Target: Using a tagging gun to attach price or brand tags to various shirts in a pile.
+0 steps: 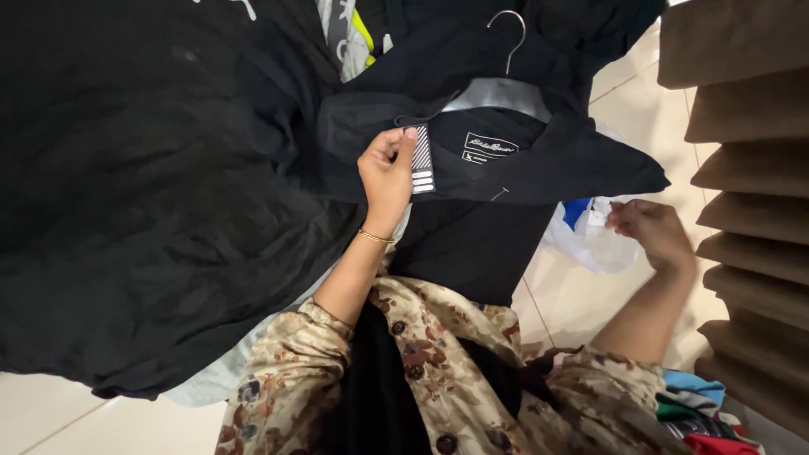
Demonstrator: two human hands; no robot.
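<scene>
Pinching a striped paper tag point(422, 159) at the collar, the left hand point(387, 173) has thumb and fingers closed on it — the tag hangs from a black shirt point(539, 160) on a grey hanger point(503, 88), lying over other dark clothes. The right hand point(653, 232), fingers curled together, grips a white plastic bag point(590, 244). Shirt likely soft, light, limp — best taken at hanger or shoulders.

The left hand point(386, 173) is pinching a striped paper tag point(421, 160) at the collar of a black shirt point(539, 160), which is hanging on a hanger point(506, 80). To the right, the right hand point(653, 232) is gripping a crumpled white plastic bag point(590, 240) over the tiled floor point(581, 299).
</scene>
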